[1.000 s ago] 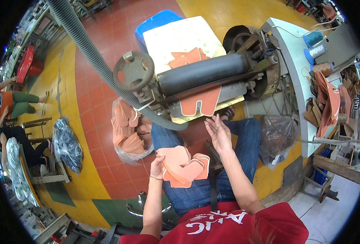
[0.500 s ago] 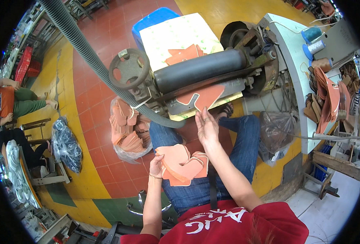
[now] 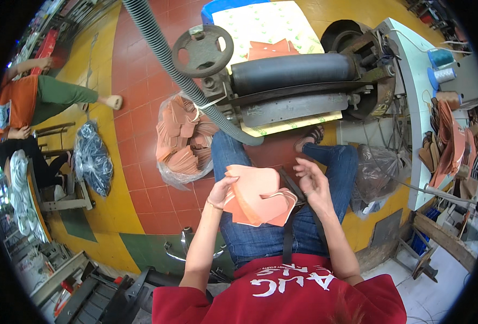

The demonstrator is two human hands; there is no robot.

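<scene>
In the head view, grips a stack of flat orange pieces in the left hand above the lap, and holds the right hand near it, loosely spread and seemingly holding nothing: probably at the step of picking off a single piece, calling for a thumb-and-finger pinch on its edge. Faces a black roller and metal plate, with loose pieces behind, a bag of pieces at left, and a grey hose slanting past the plate's left end, perhaps crowding any reach there.
</scene>
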